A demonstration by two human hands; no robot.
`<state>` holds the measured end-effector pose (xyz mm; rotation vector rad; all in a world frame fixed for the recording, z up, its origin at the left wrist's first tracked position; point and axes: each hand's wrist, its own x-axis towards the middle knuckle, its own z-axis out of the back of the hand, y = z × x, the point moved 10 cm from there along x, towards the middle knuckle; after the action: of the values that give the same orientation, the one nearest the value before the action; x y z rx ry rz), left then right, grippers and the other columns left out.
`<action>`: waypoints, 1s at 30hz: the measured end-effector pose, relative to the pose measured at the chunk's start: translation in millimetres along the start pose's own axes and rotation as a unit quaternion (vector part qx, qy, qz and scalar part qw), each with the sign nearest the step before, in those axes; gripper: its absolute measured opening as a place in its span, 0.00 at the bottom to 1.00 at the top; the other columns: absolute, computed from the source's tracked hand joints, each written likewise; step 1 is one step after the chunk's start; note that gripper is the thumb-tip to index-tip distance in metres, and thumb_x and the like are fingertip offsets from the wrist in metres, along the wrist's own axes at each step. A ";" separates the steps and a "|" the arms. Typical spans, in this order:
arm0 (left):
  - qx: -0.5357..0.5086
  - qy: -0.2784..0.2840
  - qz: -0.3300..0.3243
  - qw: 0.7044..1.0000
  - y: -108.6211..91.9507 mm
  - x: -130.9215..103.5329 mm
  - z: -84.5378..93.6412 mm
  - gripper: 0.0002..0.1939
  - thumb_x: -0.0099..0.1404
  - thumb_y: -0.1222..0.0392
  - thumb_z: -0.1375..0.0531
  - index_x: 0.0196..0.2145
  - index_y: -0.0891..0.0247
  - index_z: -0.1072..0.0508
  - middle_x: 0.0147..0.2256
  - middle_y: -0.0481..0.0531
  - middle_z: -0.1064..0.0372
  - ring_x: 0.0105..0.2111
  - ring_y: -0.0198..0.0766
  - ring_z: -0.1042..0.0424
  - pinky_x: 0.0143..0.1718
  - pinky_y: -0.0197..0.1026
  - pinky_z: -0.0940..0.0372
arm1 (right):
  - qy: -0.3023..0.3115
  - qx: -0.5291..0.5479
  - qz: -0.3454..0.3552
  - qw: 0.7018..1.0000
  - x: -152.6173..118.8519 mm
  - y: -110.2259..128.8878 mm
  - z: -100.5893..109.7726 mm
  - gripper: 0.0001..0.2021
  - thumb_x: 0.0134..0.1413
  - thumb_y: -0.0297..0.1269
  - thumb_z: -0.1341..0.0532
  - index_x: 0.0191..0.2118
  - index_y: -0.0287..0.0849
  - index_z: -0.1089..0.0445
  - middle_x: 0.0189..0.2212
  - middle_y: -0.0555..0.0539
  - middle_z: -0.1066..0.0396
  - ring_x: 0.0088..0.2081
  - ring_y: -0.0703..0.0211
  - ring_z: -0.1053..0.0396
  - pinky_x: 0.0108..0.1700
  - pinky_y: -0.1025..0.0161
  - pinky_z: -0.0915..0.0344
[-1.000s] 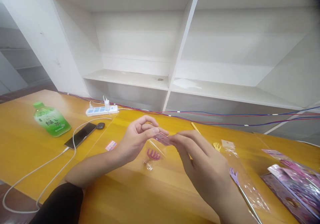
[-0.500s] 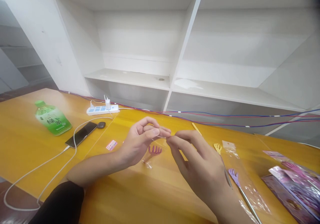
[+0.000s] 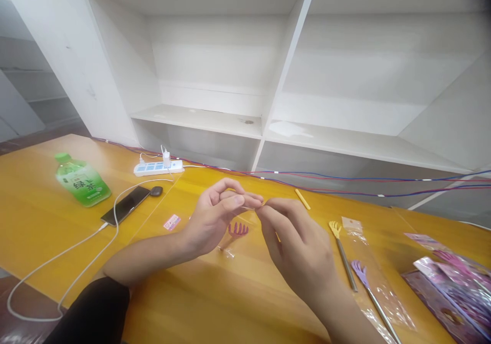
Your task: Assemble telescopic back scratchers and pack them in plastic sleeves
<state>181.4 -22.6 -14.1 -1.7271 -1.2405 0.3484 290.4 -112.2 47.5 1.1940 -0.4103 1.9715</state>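
Observation:
My left hand (image 3: 217, 218) is closed, thumb against fingers, on the thin edge of what looks like a clear plastic bag (image 3: 244, 209). Meeting it at the fingertips, my right hand (image 3: 297, 239) pinches the same edge. Just below the left fingers shows the magenta claw head of a back scratcher (image 3: 238, 230), with shiny clear film close by. How that film joins the edge in my fingers is hard to see. Right of my right hand lie a yellow back scratcher (image 3: 343, 254) and a purple back scratcher (image 3: 370, 287), both with metal rods.
Clear bags (image 3: 378, 272) and a pile of packaged scratchers (image 3: 452, 287) lie at right. A yellow stick (image 3: 303, 199) and a pink label (image 3: 172, 222) are on the table. At left are a green tea bottle (image 3: 82, 180), a phone (image 3: 126, 206) with cable, and a power strip (image 3: 158, 167).
My right hand has shifted slightly, its fingers drawn closer together, uncovering more of the yellow back scratcher and the yellow stick. The left hand stays almost in place.

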 end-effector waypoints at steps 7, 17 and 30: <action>0.001 0.006 -0.017 1.000 -1.8 3.7 0.5 0.07 0.70 0.60 0.33 0.42 0.61 0.28 0.41 0.53 0.16 0.47 0.44 0.18 0.52 0.47 0.27 | 0.052 0.000 -0.007 0.999 -4.6 -7.7 -3.2 0.14 0.73 0.24 0.46 0.54 0.45 0.27 0.42 0.47 0.28 0.37 0.65 0.30 0.37 0.67 0.37; 0.032 0.000 -0.023 0.999 -0.5 1.3 -0.2 0.10 0.70 0.61 0.33 0.42 0.62 0.31 0.40 0.56 0.16 0.43 0.44 0.17 0.48 0.45 0.26 | 0.047 -0.049 0.038 0.997 -6.5 2.8 4.0 0.13 0.76 0.28 0.45 0.53 0.44 0.24 0.42 0.47 0.24 0.30 0.65 0.40 0.35 0.61 0.48; 0.052 -0.007 -0.043 0.998 -4.5 -0.6 2.6 0.10 0.71 0.60 0.33 0.43 0.61 0.33 0.40 0.55 0.16 0.44 0.45 0.17 0.40 0.42 0.24 | 0.044 -0.031 0.095 0.994 -8.5 14.8 1.2 0.18 0.72 0.23 0.44 0.61 0.38 0.29 0.54 0.42 0.26 0.38 0.60 0.33 0.38 0.60 0.42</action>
<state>176.8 -21.6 -11.9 -1.5810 -1.2808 0.3677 282.1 -126.3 42.5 1.0568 -0.5537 2.1487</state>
